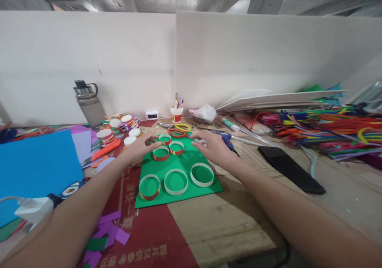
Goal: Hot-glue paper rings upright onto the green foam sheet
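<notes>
A green sheet [186,162] lies before me with several paper cup rings standing on it. At its far left, my left hand [143,146] has its fingers curved and apart beside a small red-and-white ring [165,142]; whether they touch it I cannot tell. Two more small rings, one left [161,159] and one right [176,152], stand just nearer. My right hand [210,145] hovers by the sheet's right edge, thumb and fingers apart, nothing visible in it. Along the near edge are a larger red-sided ring [149,198] and two white rings, middle [176,193] and right [202,185].
Beyond the sheet lie yellow-handled scissors [185,127] and a cup of pens [176,115]. A glue gun [227,140] and a black phone [291,168] are at right. Leftward are an orange cutter [106,149], blue sheet [38,168], bottle [89,105] and white plug [34,211].
</notes>
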The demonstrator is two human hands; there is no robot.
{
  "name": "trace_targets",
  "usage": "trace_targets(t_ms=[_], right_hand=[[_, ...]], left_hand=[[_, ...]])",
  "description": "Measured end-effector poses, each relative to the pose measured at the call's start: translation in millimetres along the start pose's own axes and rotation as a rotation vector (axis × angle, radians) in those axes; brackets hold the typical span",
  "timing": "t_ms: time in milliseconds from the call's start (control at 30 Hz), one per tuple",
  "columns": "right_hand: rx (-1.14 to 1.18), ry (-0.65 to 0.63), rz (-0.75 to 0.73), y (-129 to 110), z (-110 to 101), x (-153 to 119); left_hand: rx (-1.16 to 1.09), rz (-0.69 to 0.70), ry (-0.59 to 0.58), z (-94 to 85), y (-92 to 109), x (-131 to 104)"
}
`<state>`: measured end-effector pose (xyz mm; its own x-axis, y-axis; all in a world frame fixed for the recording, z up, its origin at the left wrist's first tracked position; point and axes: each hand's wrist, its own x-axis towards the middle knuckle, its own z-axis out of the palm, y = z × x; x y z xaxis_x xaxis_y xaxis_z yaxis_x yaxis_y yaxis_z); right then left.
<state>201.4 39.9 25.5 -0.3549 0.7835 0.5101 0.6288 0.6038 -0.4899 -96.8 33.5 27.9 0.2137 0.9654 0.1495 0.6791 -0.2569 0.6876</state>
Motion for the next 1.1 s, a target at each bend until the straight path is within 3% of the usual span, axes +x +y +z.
trace_targets(t_ms=[167, 433, 667, 867, 1100], right_hand=[[0.045, 0.011, 0.023, 0, -1, 0], [0.099, 0.019, 0.026, 4, 1, 1], [0.076, -0.009, 0.018, 2, 2, 1], [0.037, -0.125, -0.144, 8, 11, 9], [-0.069, -0.271, -0.202, 8, 17, 20]], left_hand=[[-0.162, -0.125, 0.189, 2.9, -5, 5], [-0.238, -0.144, 0.275, 2.7, -12, 6], [-0.117, -0.085, 0.118, 5.4, -12, 3], [0.136, 0.025, -0.081, 2.1, -1, 0], [0.162, 0.106, -0.16, -0.8, 0, -3]])
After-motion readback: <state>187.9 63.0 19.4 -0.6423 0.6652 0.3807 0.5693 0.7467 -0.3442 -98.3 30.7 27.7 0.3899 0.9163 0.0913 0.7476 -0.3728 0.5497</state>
